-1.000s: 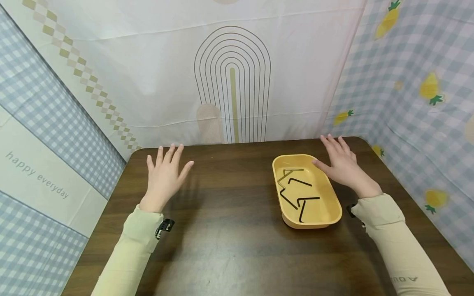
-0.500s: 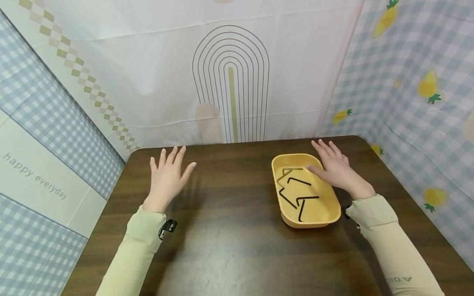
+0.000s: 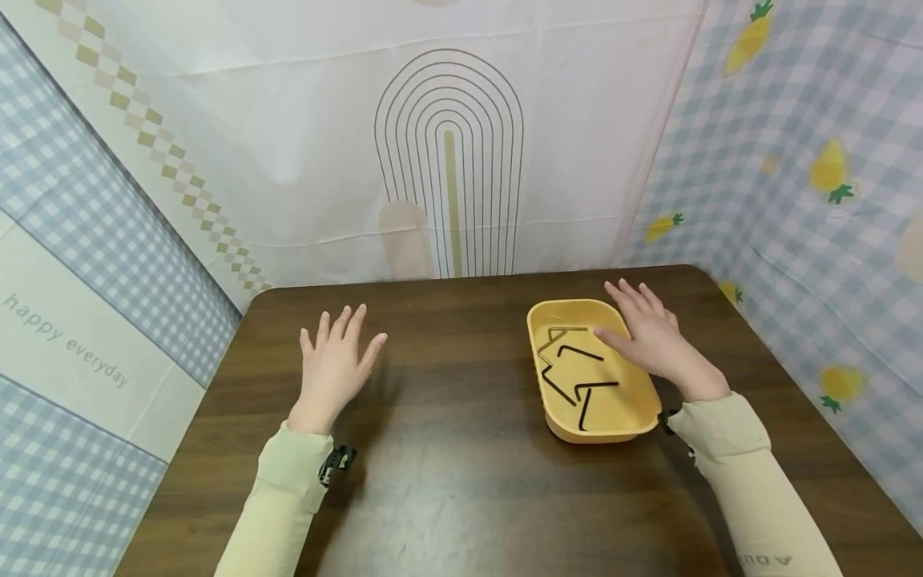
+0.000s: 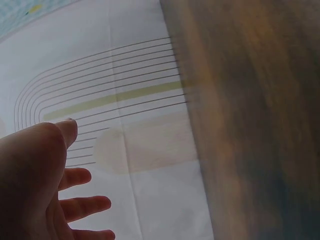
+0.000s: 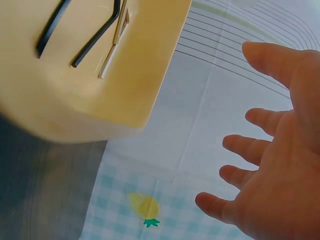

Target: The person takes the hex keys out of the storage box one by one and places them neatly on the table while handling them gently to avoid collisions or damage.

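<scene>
A yellow plastic tray (image 3: 634, 405) stands right of the table's middle. Several L-shaped hex keys lie loose in it, mostly along its left half. Some are black, such as one black hex key (image 3: 598, 385), and at the far end lies a brassy hex key (image 3: 570, 329). My right hand (image 3: 656, 344) hovers over the tray's right rim, fingers spread and thumb reaching above the inside; it holds nothing. Over the left part of the table, my left hand (image 3: 333, 381) is held palm down with fingers apart, also holding nothing. The right wrist view shows black hex keys (image 5: 97, 40) inside the tray.
The dark wooden table (image 3: 447, 449) runs back to a white patterned cloth (image 3: 310, 160). Checked cloth (image 3: 808, 264) with yellow fruit prints hangs at the right, and another checked cloth (image 3: 108, 192) at the left. Each wrist carries a strapped black device.
My right hand has shifted left, from beside the tray to over its rim. My left hand has drawn nearer and slightly right. The hex keys lie as before.
</scene>
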`<state>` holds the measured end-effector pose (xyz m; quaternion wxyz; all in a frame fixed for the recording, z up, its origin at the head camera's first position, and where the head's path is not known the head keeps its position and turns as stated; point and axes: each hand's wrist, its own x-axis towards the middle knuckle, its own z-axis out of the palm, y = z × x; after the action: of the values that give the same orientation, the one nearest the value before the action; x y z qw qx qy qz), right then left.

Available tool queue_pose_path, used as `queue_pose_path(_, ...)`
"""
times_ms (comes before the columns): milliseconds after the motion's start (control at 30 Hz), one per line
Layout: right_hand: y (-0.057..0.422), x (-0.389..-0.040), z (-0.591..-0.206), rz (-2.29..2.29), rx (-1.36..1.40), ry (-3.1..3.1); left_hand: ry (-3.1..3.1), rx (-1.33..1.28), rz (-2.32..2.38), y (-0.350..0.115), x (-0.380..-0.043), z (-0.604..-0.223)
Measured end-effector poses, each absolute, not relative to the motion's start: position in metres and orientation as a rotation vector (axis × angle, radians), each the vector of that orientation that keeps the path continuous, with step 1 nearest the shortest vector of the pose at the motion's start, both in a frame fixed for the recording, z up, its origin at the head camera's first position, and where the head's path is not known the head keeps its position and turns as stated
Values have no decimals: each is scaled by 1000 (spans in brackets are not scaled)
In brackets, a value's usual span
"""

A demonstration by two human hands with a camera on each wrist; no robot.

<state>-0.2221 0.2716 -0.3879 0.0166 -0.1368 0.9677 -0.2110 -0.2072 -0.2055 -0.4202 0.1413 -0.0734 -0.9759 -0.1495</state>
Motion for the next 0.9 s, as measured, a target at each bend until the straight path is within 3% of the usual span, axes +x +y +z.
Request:
queue_pose_path(433,279,-209,-395,-607,-422,2996,-2823,-235,-423,-201,-203,-424)
queue_pose_path(900,309,-197,-410,-634,-258,2837,-2803,-415,-463,-158,-231,-409)
